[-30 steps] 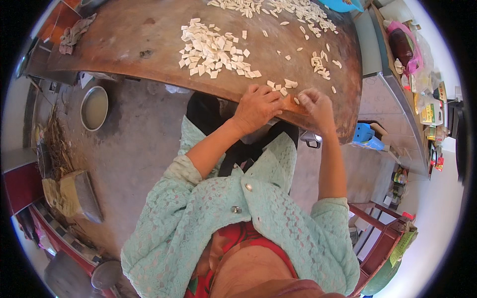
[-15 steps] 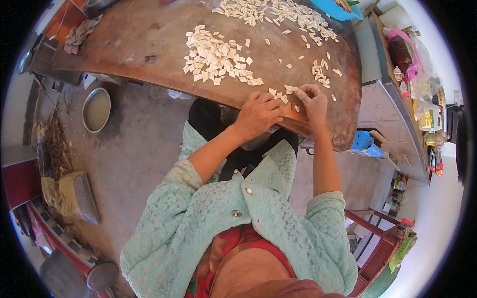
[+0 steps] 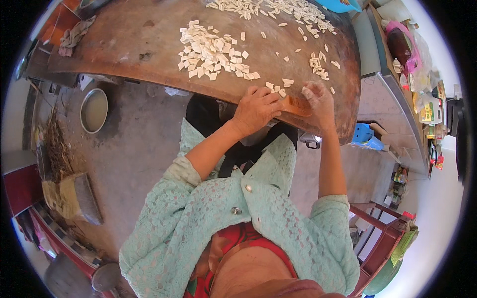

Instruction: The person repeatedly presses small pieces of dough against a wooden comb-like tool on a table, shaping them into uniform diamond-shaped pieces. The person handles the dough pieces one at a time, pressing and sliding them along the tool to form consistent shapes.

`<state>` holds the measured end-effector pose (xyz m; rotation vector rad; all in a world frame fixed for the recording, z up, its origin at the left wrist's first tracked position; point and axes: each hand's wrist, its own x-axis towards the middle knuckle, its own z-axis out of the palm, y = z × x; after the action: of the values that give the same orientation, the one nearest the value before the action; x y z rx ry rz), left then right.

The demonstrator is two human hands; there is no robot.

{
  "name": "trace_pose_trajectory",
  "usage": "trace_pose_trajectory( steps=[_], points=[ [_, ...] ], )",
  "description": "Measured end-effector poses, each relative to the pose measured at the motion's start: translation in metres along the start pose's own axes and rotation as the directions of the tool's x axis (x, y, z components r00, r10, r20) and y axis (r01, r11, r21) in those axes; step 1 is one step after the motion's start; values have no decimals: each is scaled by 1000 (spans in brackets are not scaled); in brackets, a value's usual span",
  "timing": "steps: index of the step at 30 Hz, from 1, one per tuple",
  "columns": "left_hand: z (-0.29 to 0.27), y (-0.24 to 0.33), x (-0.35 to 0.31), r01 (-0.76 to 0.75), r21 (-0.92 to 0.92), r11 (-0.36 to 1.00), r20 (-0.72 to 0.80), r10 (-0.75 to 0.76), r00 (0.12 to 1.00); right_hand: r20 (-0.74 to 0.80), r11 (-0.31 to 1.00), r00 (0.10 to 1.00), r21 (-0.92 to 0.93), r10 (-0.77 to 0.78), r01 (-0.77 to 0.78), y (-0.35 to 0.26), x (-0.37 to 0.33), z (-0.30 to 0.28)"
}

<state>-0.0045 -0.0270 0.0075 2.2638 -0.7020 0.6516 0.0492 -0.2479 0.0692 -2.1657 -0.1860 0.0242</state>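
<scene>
My left hand [image 3: 256,109] is closed round one end of a wooden comb [image 3: 298,105] at the table's near edge. The comb lies flat, its fine teeth facing up the table. Over its right end hovers my right hand [image 3: 320,102], floury, with fingers curled together; whether a dough piece is in them is hidden. A few small flat dough squares [image 3: 282,93] lie just beyond the comb. Farther left is a heap of cut dough squares [image 3: 211,52]. Some curled dough pieces [image 3: 318,64] lie beyond my right hand, and many more shaped dough pieces [image 3: 303,17] spread along the far side.
The brown wooden table [image 3: 124,35] has a rounded right corner. A blue basin [image 3: 343,5] stands at its far right, a grey rag [image 3: 77,35] at its far left. A metal basin [image 3: 94,110] sits on the floor. A cluttered counter [image 3: 397,99] runs along the right.
My right hand has drawn its fingers off the dough squares and curled them over the comb's right end. The small dough piece seen on the comb no longer shows. My left hand keeps its hold.
</scene>
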Motion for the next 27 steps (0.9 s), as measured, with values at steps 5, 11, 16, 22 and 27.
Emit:
trace_pose_trajectory(
  steps=[5,11,16,22,27],
  points=[
    [1,-1,0,-3,15,1000,-20,3,1000,160,999,987,-54,3,5,-4,-7,-8],
    [-1,1,0,6,6,1000,3,-6,1000,65,925,996,-379,56,-27,-1,-13,1],
    [-3,1,0,3,7,1000,-3,-3,1000,27,880,986,-456,162,-132,-4,2,-1],
    [-1,0,1,-7,17,1000,4,7,1000,109,992,990,-91,94,-84,21,11,-11],
    [-1,0,2,-3,5,1000,-30,3,1000,299,975,928,-86,222,-205,3,0,0]
  ],
)
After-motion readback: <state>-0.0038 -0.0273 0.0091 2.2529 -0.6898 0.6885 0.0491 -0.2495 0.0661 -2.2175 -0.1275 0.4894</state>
